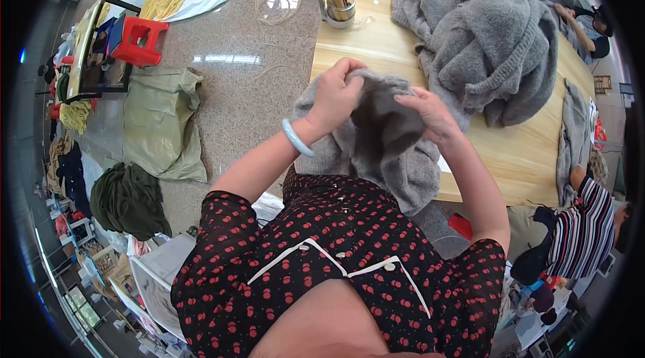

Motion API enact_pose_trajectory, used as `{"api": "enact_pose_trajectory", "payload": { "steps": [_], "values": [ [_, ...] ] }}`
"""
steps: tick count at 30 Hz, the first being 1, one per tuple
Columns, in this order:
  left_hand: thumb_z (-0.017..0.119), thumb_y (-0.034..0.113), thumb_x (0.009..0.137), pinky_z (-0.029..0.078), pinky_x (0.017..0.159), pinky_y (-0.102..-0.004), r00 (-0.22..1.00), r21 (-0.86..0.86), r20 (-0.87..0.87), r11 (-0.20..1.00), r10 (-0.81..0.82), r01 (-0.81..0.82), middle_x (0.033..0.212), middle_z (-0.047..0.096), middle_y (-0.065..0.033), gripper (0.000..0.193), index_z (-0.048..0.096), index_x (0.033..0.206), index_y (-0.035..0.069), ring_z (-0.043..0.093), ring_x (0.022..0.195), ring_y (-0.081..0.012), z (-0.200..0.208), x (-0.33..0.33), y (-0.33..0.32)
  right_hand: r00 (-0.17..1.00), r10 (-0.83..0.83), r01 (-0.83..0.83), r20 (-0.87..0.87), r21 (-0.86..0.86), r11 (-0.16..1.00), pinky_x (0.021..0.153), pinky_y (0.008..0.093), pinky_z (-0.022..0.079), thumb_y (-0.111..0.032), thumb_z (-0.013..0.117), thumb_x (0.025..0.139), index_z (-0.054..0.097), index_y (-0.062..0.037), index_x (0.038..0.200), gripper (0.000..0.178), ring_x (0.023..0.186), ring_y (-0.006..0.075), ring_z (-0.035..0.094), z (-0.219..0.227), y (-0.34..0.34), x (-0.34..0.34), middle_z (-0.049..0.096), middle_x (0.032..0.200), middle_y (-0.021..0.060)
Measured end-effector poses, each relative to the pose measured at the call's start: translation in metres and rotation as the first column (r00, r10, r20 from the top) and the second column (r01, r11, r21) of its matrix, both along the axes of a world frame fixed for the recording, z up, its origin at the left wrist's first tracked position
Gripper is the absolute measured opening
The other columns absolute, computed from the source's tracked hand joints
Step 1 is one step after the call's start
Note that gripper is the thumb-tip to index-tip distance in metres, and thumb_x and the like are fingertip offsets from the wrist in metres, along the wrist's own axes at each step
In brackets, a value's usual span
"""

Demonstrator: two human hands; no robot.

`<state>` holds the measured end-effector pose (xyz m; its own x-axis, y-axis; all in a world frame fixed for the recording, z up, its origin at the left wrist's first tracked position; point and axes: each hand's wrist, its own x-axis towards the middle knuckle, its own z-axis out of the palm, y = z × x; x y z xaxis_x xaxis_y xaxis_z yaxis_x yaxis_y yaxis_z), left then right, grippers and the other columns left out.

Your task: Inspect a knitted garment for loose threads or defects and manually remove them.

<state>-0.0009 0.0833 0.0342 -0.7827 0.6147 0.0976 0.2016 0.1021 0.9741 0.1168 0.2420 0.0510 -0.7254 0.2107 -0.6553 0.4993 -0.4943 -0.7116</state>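
Between my two hands a grey knitted garment (419, 171) is held up, an opening in it spread toward me. My left hand (339, 92), with a pale bangle (295, 138) at the wrist, has its fingers closed on the far left part of the opening's edge. On the right side of the same edge my right hand (430, 112) pinches the knit with thumb and fingers. The garment's lower part hangs over the table's near edge against my front. A big heap of grey knitwear (494, 35) lies just beyond my right hand.
The wooden table (517, 163) bears a round metal container (339, 8) of small tools at its far left. On the floor to the left are a sack (158, 123), a dark green cloth pile (129, 200) and a red stool (140, 42). People sit along the table's right side.
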Motion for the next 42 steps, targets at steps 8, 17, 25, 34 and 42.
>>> {"api": "enact_pose_trajectory", "payload": {
  "steps": [8,17,25,34,42],
  "values": [
    [0.054,0.008,0.083,0.042,0.059,-0.0190,0.415,0.212,0.857,0.944,-0.304,0.253,0.081,0.056,-0.0002,0.017,0.050,0.098,0.002,0.051,0.068,-0.0056,0.062,0.034,-0.003,0.941,0.319,0.175,-0.111,0.969,-0.177,0.057,0.0338,0.044,0.001,0.054,0.063,0.056,-0.0073,0.085,0.023,0.066,0.0300,0.054,0.028,0.005,-0.011,0.052,0.075,0.0122],
    [0.049,0.013,0.085,0.035,0.053,-0.0181,0.591,0.051,0.788,0.974,-0.174,0.219,0.069,0.050,0.0043,0.009,0.053,0.084,0.005,0.042,0.060,-0.0015,0.023,0.027,-0.014,0.939,0.114,0.298,-0.323,0.935,0.191,0.065,0.0255,0.044,0.007,0.047,0.064,0.058,-0.0002,0.090,0.029,0.071,0.0151,0.056,0.015,0.025,0.011,0.060,0.078,0.0099],
    [0.053,0.010,0.074,0.041,0.052,-0.0297,0.925,-0.399,0.321,0.856,-0.205,0.329,0.060,0.055,-0.0074,0.013,0.056,0.071,-0.002,0.051,0.056,-0.0149,0.008,0.016,-0.043,0.983,0.130,0.033,-0.129,0.825,0.564,0.060,0.0197,0.040,0.000,0.054,0.072,0.058,0.0011,0.089,0.017,0.066,0.0044,0.048,0.000,0.024,0.041,0.056,0.071,-0.0006],
    [0.051,0.008,0.067,0.043,0.061,-0.0426,0.909,-0.559,-0.140,0.789,-0.393,0.255,0.067,0.055,-0.0226,0.012,0.055,0.067,-0.003,0.055,0.068,-0.0387,0.001,0.007,-0.060,0.964,0.265,-0.165,-0.019,0.741,0.651,0.056,0.0174,0.036,-0.003,0.056,0.073,0.060,0.0014,0.085,0.013,0.063,0.0014,0.044,0.003,0.019,0.049,0.052,0.068,-0.0056],
    [0.055,0.009,0.069,0.044,0.057,-0.0359,0.843,-0.680,-0.157,0.676,-0.514,0.285,0.065,0.058,-0.0161,0.014,0.057,0.075,-0.004,0.058,0.060,-0.0290,0.006,0.001,-0.067,0.972,0.232,-0.104,-0.037,0.818,0.566,0.060,0.0197,0.039,-0.003,0.055,0.073,0.059,0.0019,0.090,0.019,0.066,0.0042,0.047,0.003,0.009,0.048,0.055,0.071,-0.0030]
  ]
}}
